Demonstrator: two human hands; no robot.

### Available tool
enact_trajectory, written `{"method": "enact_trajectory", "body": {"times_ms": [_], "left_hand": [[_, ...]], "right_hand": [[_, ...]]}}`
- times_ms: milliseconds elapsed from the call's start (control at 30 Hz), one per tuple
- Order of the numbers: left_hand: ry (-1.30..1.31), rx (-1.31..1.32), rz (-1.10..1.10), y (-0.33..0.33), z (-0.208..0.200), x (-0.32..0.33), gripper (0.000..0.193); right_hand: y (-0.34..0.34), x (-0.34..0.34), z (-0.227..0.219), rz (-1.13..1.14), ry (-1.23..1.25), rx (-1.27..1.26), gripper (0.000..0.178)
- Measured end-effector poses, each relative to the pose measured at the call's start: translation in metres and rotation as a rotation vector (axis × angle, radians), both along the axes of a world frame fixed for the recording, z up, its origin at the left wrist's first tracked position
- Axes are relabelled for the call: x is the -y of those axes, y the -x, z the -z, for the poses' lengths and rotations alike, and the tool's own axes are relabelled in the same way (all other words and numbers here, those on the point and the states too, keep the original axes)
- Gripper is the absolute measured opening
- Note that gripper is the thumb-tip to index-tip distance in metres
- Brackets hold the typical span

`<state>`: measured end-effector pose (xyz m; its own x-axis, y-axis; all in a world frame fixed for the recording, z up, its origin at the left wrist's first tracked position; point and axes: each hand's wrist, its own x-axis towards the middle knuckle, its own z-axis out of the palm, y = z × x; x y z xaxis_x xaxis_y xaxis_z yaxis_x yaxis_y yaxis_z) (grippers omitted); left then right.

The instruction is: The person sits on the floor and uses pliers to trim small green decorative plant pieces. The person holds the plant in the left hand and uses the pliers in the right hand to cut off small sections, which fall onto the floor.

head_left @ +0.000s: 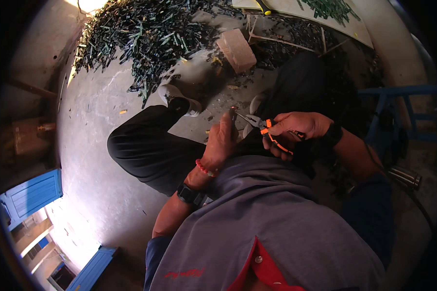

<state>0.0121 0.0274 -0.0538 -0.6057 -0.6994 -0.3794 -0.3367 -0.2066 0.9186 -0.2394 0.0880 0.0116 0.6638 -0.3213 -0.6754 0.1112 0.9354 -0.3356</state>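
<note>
My left hand (221, 138) is closed, fingers pinched around a small dark strip-like piece (234, 116) with a coppery orange tip. Much of that piece is hidden by the fingers. My right hand (298, 127) grips a pair of pliers (253, 120) by its orange and black handles. The narrow jaws point left and meet the small piece, or come very close to it; whether they clamp it I cannot tell. Both hands are held above my lap, between my bent legs.
A large heap of dark and green strips (150, 43) covers the floor at the far left. A pale brick (236, 50) lies ahead, and a board (344, 26) bearing green strips is at far right. A blue metal frame (398, 91) stands to my right, near a dark cable (422, 211).
</note>
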Motion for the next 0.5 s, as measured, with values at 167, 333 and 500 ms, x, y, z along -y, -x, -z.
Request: {"method": "enact_trajectory", "body": {"times_ms": [167, 333, 500], "left_hand": [[-0.21, 0.015, -0.078, 0.007, -0.013, 0.0, 0.063], [-0.128, 0.123, -0.017, 0.005, -0.005, -0.001, 0.025], [0.104, 0.206, 0.074, 0.001, 0.018, -0.004, 0.054]], "right_hand": [[-0.001, 0.003, -0.011, 0.001, -0.035, -0.094, 0.036], [-0.005, 0.005, -0.013, -0.008, 0.081, -0.138, 0.035], [-0.016, 0.006, -0.007, -0.113, 0.305, -0.327, 0.03]]}}
